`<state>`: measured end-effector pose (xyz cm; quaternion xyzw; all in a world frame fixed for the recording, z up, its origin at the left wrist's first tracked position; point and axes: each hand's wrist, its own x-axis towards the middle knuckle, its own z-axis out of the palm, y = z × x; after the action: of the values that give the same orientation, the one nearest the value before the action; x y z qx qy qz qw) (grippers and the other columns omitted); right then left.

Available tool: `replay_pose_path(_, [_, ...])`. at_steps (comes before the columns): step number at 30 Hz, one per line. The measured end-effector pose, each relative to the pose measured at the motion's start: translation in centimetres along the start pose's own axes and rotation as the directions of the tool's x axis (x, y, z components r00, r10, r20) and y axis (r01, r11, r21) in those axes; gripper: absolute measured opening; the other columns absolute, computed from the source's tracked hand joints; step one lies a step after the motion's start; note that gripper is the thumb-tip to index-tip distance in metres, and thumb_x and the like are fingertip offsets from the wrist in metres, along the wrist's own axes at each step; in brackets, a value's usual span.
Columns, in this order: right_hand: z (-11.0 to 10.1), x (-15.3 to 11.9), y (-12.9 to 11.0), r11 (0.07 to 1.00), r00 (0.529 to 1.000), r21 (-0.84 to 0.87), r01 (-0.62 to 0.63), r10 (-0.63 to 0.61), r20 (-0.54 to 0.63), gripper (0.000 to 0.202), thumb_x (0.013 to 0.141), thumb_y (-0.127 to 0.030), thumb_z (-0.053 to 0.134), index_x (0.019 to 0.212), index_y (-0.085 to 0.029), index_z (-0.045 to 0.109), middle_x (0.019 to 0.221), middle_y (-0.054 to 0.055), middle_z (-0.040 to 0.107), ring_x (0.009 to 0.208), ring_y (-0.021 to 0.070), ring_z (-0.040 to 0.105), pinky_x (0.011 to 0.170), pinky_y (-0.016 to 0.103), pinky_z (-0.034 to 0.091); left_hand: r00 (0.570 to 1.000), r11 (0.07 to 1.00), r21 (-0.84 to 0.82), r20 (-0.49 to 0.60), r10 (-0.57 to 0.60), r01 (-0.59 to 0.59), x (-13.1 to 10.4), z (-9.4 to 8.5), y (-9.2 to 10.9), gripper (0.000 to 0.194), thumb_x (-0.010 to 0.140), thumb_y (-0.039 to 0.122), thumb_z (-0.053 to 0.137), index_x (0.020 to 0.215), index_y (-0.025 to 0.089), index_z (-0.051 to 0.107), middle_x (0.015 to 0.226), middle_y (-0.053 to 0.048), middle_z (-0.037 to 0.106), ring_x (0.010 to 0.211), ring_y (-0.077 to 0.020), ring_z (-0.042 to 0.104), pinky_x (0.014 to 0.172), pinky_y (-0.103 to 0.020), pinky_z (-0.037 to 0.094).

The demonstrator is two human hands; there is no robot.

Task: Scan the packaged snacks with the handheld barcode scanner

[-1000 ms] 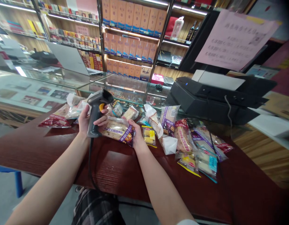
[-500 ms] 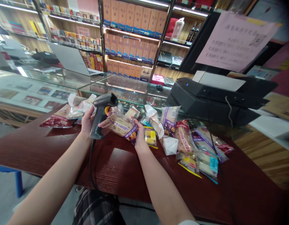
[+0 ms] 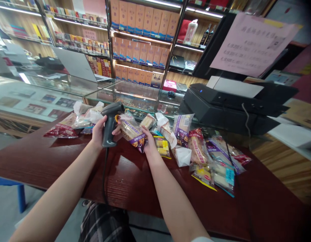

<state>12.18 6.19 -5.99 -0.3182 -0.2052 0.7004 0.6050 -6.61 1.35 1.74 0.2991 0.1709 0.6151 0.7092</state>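
Observation:
My left hand (image 3: 100, 131) is wrapped round a dark grey barcode scanner (image 3: 110, 126), its head tilted to the right and a cable hanging from its handle. My right hand (image 3: 149, 140) grips the right end of a bread package (image 3: 131, 129) with a purple band, held up above the table. Fingers of my left hand reach past the scanner's handle close to the package's left edge; whether they touch it I cannot tell. Just right of my right hand lies a yellow snack packet (image 3: 162, 147). Behind it is a white paper-wrapped package (image 3: 166, 129).
More bagged breads (image 3: 197, 146) and snack packets (image 3: 223, 174) spread across the right of the dark wooden table (image 3: 130, 188). Other bags (image 3: 63, 126) lie at the left. A black printer (image 3: 233, 104) stands behind on the right. A glass counter (image 3: 135, 92) and a laptop (image 3: 74, 64) are beyond.
The scanner has moved right and stands more upright, nearer the bread package. The package has turned, its right end dipping lower and its left end shifting right.

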Motion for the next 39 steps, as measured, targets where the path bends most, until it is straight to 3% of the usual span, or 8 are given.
replay_pose_path(3, [0.2, -0.1, 0.9, 0.937, 0.971, -0.281, 0.210, -0.166, 0.171, 0.019, 0.073, -0.021, 0.071, 0.091, -0.023, 0.077, 0.088, -0.001, 0.079, 0.088, 0.0201, 0.071, 0.089, 0.035, 0.056, 1.000, 1.000, 0.001, -0.001, -0.003, 0.003, 0.1, -0.7, 0.1, 0.039, 0.095, 0.047, 0.046, 0.104, 0.014, 0.065, 0.068, -0.004, 0.059, 0.042, -0.0116, 0.046, 0.046, -0.028, 0.045])
replay_pose_path(7, [0.3, -0.3, 2.2, 0.682, 0.885, -0.590, 0.433, -0.201, 0.419, 0.014, 0.080, -0.026, 0.067, 0.086, -0.025, 0.080, 0.093, 0.001, 0.078, 0.092, 0.0226, 0.069, 0.089, 0.039, 0.054, 0.995, 0.994, 0.070, 0.042, -0.085, 0.082, 0.0, -1.3, -0.1, 0.038, 0.092, 0.049, 0.051, 0.101, 0.016, 0.065, 0.060, -0.002, 0.053, 0.044, -0.0152, 0.050, 0.044, -0.028, 0.044])
replay_pose_path(14, [1.1, -2.5, 1.7, -0.015, 0.645, -0.718, 0.695, -0.428, 0.633, 0.019, 0.086, -0.029, 0.068, 0.101, -0.024, 0.078, 0.117, 0.008, 0.069, 0.114, 0.0230, 0.061, 0.105, 0.040, 0.044, 0.988, 0.983, 0.148, 0.089, -0.126, 0.112, -0.1, -1.1, -0.4, 0.038, 0.089, 0.050, 0.054, 0.100, 0.015, 0.063, 0.059, -0.002, 0.053, 0.046, -0.0157, 0.051, 0.041, -0.025, 0.044])
replay_pose_path(17, [1.7, -3.8, 1.5, -0.151, 0.646, -0.702, 0.696, -0.295, 0.704, 0.021, 0.088, -0.037, 0.068, 0.104, -0.026, 0.077, 0.121, 0.006, 0.069, 0.118, 0.0244, 0.059, 0.111, 0.045, 0.036, 0.986, 0.984, 0.122, 0.085, -0.141, 0.131, -0.2, -0.9, -0.2, 0.040, 0.090, 0.054, 0.052, 0.097, 0.015, 0.062, 0.058, -0.002, 0.052, 0.046, -0.0163, 0.051, 0.041, -0.027, 0.045])
replay_pose_path(24, [1.8, -4.5, 1.7, 0.209, 0.722, -0.695, 0.688, -0.103, 0.684, 0.054, 0.061, -0.049, 0.091, 0.110, -0.033, 0.073, 0.130, 0.005, 0.064, 0.124, 0.0323, 0.057, 0.110, 0.049, 0.034, 0.983, 0.983, 0.102, 0.085, -0.163, 0.155, -0.5, -0.8, 0.1, 0.046, 0.093, 0.057, 0.044, 0.096, 0.015, 0.063, 0.053, -0.002, 0.048, 0.044, -0.0180, 0.051, 0.040, -0.028, 0.044])
replay_pose_path(27, [1.9, -4.6, 1.8, 0.209, 0.745, -0.720, 0.662, -0.077, 0.663, 0.066, 0.054, -0.050, 0.093, 0.113, -0.032, 0.070, 0.127, 0.006, 0.064, 0.123, 0.0340, 0.056, 0.110, 0.054, 0.034, 0.983, 0.983, 0.114, 0.093, -0.155, 0.144, -0.4, -1.0, 0.1, 0.047, 0.094, 0.056, 0.041, 0.095, 0.014, 0.063, 0.052, -0.002, 0.047, 0.045, -0.0186, 0.052, 0.041, -0.028, 0.044])
replay_pose_path(31, [1.7, -4.0, 2.3, 0.280, 0.790, -0.747, 0.603, -0.085, 0.607, 0.052, 0.064, -0.039, 0.088, 0.111, -0.030, 0.068, 0.114, 0.003, 0.068, 0.107, 0.0275, 0.063, 0.102, 0.047, 0.044, 0.992, 0.994, 0.035, 0.064, -0.107, 0.105, -0.4, -0.8, 0.1, 0.043, 0.095, 0.053, 0.043, 0.102, 0.015, 0.063, 0.061, -0.003, 0.054, 0.044, -0.0149, 0.050, 0.045, -0.028, 0.046])
replay_pose_path(39, [0.9, -1.3, 2.3, 0.834, 0.926, -0.494, 0.244, -0.050, 0.374, 0.041, 0.064, -0.026, 0.079, 0.103, -0.024, 0.071, 0.094, -0.003, 0.074, 0.086, 0.0166, 0.068, 0.084, 0.029, 0.054, 0.999, 0.997, -0.068, 0.035, -0.039, 0.042, -0.9, 0.5, 0.6, 0.045, 0.099, 0.051, 0.038, 0.112, 0.015, 0.062, 0.078, -0.005, 0.061, 0.039, -0.0068, 0.039, 0.045, -0.025, 0.040])
